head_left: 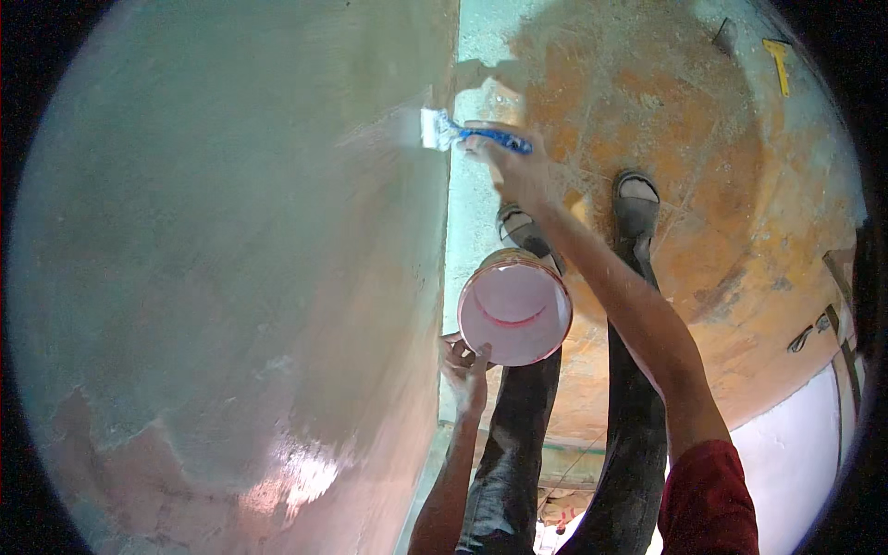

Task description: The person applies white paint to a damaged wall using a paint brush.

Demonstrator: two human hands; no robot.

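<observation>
My right hand grips the blue handle of a flat paintbrush. White paint coats its bristles, which are at the lower part of a greenish-grey wall, near the line where wall meets floor. My left hand holds a round bucket by its rim, thumb over the near edge. The bucket is tilted so that its pale inside faces me, with a curved red line within. A wet, shiny patch shows on the wall at lower left.
My sandalled feet stand on a stained orange-brown floor. A yellow tool with a wide head lies at the upper right. Dark cord-like items rest near the right edge, close to a white surface.
</observation>
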